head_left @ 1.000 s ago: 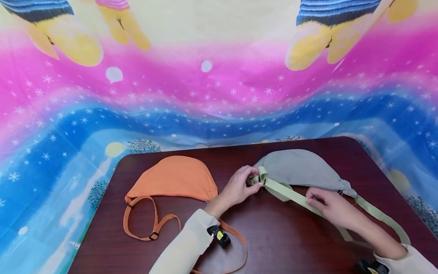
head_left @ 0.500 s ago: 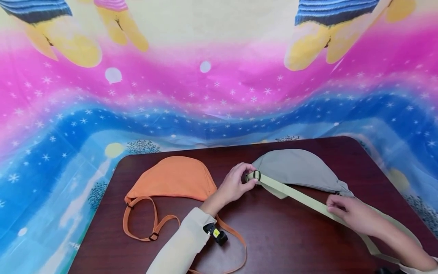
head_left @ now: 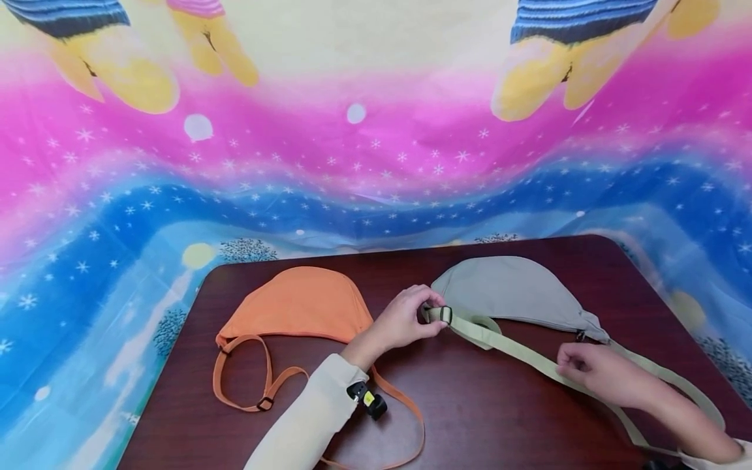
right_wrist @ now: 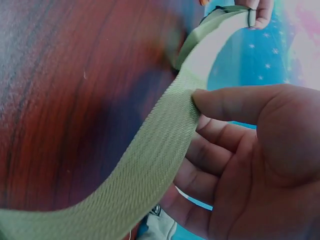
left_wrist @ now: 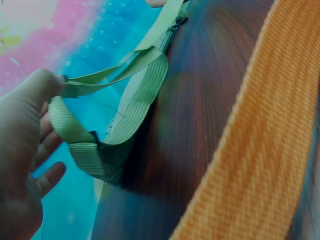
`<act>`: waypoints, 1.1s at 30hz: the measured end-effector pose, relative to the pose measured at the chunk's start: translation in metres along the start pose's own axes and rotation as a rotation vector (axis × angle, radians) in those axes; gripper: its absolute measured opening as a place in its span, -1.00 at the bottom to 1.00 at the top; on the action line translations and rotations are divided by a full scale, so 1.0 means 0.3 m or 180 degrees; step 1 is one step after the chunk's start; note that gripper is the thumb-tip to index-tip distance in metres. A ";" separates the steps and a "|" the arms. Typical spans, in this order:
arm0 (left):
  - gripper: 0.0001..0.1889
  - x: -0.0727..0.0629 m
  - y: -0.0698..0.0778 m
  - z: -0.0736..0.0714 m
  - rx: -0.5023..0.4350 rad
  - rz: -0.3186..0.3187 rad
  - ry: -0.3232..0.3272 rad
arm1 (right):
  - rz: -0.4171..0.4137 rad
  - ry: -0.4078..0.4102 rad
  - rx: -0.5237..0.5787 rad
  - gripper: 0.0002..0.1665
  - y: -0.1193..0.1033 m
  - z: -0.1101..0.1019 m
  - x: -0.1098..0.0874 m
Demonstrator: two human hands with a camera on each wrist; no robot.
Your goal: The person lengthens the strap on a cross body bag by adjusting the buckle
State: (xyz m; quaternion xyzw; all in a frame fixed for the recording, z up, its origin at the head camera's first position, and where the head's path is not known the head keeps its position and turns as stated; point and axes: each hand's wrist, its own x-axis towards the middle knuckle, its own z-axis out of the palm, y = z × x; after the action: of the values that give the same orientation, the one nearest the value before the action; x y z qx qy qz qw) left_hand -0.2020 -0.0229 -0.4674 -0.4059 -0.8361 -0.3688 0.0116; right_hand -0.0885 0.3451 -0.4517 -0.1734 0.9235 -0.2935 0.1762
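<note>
A grey crescent-shaped waist bag (head_left: pixel 511 290) lies on the table with its pale green webbing strap (head_left: pixel 511 347) running in front of it. My left hand (head_left: pixel 405 320) pinches the strap by its dark slider buckle (head_left: pixel 446 316), at the bag's left end. In the left wrist view, a loop of webbing (left_wrist: pixel 142 107) hangs beyond my left thumb. My right hand (head_left: pixel 608 372) pinches the strap further along, before the bag's right end. The right wrist view shows my thumb (right_wrist: pixel 225 104) on the webbing's edge, with the other fingers behind. Between my hands the strap sags slightly.
An orange waist bag (head_left: pixel 299 307) lies to the left, its thin orange strap (head_left: pixel 405 405) looping under my left forearm. Both bags rest on a dark reddish-brown table (head_left: pixel 482 405). A printed pink and blue cloth (head_left: pixel 352 163) hangs behind the table.
My right hand has moved right and slightly down along with the strap. The upright webbing loop at the slider has flattened. The strap, taut half a second ago, now sags a little.
</note>
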 end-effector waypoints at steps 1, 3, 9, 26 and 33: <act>-0.70 -0.002 -0.002 0.001 0.0044 -0.0008 -0.0095 | -0.0057 -0.0007 -0.0012 -0.77 0.001 0.004 0.000; -0.70 -0.009 -0.005 0.003 0.0123 -0.0016 -0.0301 | -0.0160 0.0028 -0.0097 -0.76 0.002 0.012 0.000; -0.72 -0.019 -0.003 0.003 0.0054 -0.0055 -0.0691 | -0.0119 -0.0103 -0.0131 -0.74 0.000 0.030 -0.004; -0.81 0.012 0.017 -0.017 0.0285 -0.2158 -0.0508 | -0.0306 0.0162 -0.0738 -0.73 -0.187 0.165 0.095; -0.76 0.026 0.029 0.008 0.0452 -0.2329 -0.0542 | -0.0536 0.0374 -0.0943 -0.67 -0.242 0.206 0.122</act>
State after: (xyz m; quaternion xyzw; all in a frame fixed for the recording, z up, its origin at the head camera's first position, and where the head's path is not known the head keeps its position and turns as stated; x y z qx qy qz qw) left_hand -0.2005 -0.0127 -0.4613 -0.1079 -0.9472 -0.2547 -0.1623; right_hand -0.0783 0.2440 -0.4634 -0.2568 0.9475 -0.1776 0.0693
